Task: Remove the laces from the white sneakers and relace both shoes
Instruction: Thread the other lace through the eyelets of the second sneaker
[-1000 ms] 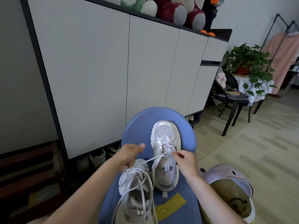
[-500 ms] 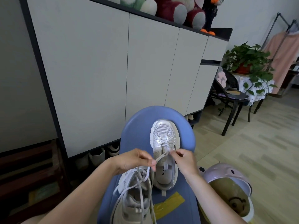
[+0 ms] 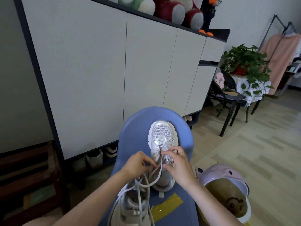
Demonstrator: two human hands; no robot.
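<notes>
Soft white lace (image 3: 156,171) runs limp between our hands: left hand (image 3: 136,163) pinches it, right hand (image 3: 176,165) pinches at the eyelets. We'd grip near its stiff tip. The sneaker (image 3: 162,150) sits at twelve o'clock on the blue chair (image 3: 135,126).

Near sneaker (image 3: 130,207) heel is cut off by the bottom edge.

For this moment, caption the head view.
Both hands, left and right, pinch the lace over the far sneaker on a blue seat.
</notes>
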